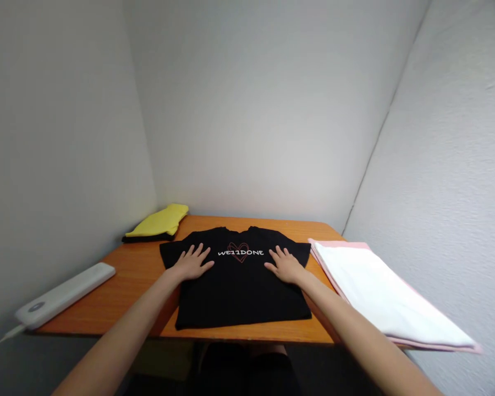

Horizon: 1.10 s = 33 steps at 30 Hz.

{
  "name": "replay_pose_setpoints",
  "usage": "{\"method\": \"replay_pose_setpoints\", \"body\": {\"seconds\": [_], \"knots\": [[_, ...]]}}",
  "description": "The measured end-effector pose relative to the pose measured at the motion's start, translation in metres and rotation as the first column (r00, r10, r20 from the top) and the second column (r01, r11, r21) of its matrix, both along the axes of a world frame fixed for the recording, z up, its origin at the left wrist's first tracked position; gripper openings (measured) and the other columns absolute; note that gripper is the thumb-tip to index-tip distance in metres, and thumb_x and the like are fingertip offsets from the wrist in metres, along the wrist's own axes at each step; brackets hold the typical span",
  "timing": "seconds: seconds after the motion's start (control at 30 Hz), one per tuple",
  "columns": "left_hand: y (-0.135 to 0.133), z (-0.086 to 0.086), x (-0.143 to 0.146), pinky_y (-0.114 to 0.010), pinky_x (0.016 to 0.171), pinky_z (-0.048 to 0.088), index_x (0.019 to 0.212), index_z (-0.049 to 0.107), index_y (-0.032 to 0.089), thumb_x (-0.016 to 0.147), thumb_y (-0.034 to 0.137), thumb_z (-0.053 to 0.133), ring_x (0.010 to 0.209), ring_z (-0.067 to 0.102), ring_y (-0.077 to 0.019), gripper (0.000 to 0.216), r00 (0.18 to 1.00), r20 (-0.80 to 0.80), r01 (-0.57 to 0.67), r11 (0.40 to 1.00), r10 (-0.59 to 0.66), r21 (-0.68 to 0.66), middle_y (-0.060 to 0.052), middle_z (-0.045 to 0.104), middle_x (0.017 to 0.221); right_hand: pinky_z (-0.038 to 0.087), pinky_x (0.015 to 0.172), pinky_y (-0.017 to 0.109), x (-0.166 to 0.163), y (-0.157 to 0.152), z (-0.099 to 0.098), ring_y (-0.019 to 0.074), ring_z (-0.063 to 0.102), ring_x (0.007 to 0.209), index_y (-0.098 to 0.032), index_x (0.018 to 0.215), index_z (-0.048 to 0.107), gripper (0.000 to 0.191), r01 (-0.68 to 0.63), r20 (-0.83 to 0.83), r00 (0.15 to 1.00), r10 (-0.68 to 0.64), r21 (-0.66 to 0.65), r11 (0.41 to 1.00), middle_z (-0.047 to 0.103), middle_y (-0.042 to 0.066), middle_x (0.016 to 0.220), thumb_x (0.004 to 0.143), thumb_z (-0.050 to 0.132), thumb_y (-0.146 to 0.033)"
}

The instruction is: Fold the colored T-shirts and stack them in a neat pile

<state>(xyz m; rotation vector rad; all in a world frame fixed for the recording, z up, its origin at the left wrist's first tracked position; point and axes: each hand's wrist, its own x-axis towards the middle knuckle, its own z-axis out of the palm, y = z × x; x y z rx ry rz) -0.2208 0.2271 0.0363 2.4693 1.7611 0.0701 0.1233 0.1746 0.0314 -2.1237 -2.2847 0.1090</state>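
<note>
A black T-shirt (243, 294) lies spread face up on the wooden table, its neckline toward the back wall and its short sleeves out to both sides. White lettering reading "WE11DONE" and a red heart outline cross its chest. My left hand (192, 264) rests flat on the shirt left of the print, fingers spread. On the other side of the print, my right hand (286, 265) lies palm down on the cloth with its fingers apart. Neither hand grips the fabric.
At the back left, a folded yellow garment (160, 221) sits on a folded black one (148, 238). A white power strip-like device (66, 294) with a cable lies along the left edge. White and pink folded cloth (379, 286) covers the right side of the table (136, 275). Walls enclose three sides.
</note>
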Motion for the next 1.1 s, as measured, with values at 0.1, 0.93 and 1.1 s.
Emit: {"method": "replay_pose_setpoints", "body": {"seconds": [0.1,0.93,1.1], "knots": [[-0.008,0.009,-0.004,-0.060,0.107,0.028,0.145,0.040,0.031,0.083,0.070,0.041,0.142,0.027,-0.0399,0.073,0.998,-0.006,0.055,0.998,-0.056,-0.041,-0.010,0.030,0.156,0.023,0.109,0.052,0.011,-0.012,0.001,0.0398,0.025,0.140,-0.020,0.149,0.034,0.073,-0.005,0.023,1.000,0.006,-0.016,1.000,0.027,0.016,0.156,0.092,0.037,-0.066],[0.068,-0.023,0.085,-0.075,0.104,-0.006,0.150,0.024,0.039,0.090,0.070,0.015,0.148,0.002,-0.0354,0.068,0.998,0.014,-0.056,0.996,0.055,0.067,-0.007,0.018,0.160,-0.009,0.108,0.065,-0.018,0.076,-0.014,0.0325,-0.006,0.146,-0.039,0.152,0.019,0.067,0.047,-0.011,0.999,-0.047,0.024,0.999,0.011,-0.003,0.161,0.093,0.014,-0.070],[0.072,-0.025,0.082,-0.071,0.107,-0.007,0.150,0.022,0.042,0.089,0.071,0.013,0.148,0.001,-0.0309,0.068,1.000,0.014,-0.015,0.996,0.014,0.088,-0.003,0.018,0.160,-0.009,0.109,0.064,-0.016,0.080,-0.016,0.0313,-0.007,0.146,-0.039,0.152,0.017,0.070,0.037,0.001,0.999,-0.037,0.035,0.999,0.009,-0.004,0.161,0.091,0.013,-0.073]]}}
